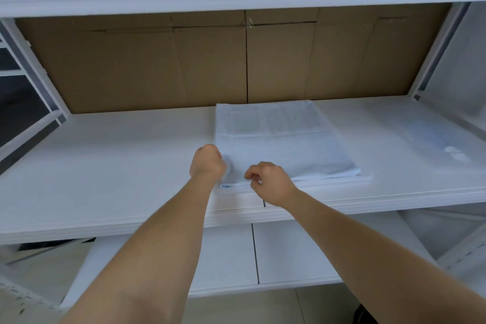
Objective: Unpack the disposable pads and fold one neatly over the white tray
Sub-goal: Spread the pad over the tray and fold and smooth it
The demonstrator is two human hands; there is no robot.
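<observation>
Pad stack (281, 139): pale blue, folded flat, several layers; lay on the white tray, right of centre, far edge close to the cardboard backing.
Near-left corner of stack: lifted slightly, caught between the two hands; rest of the stack lay undisturbed.
Left hand (207, 162): clenched, knuckles up, fingers curled on the left edge of the stack; appeared to pinch the top layer, though the fingertips stayed hidden under the fist.
Right hand (271, 181): curled, thumb and forefinger pinching the near edge of the top pad, just beside the left hand.
White tray (105, 166): broad white shelf-like surface; bore the stack and the wrapper.
Empty wrapper (441, 144): clear plastic, flat on the tray, well apart to the right; judged to be the opened packaging, so unpacking looked done.
Cardboard backing (157, 66): brown sheets, upright behind the tray.
Lower shelf (236, 258): white, below the tray edge.
Step in hand: likely separating one pad from the stack.
Risk, double pick: thin layers clinging together; two pads could come up as one if pinched too deep.
Risk, drag: whole stack could slide toward the tray's front edge if pulled rather than peeled.
Risk, crooked fold: both grips sat at one corner, leaving the far side free to skew.
</observation>
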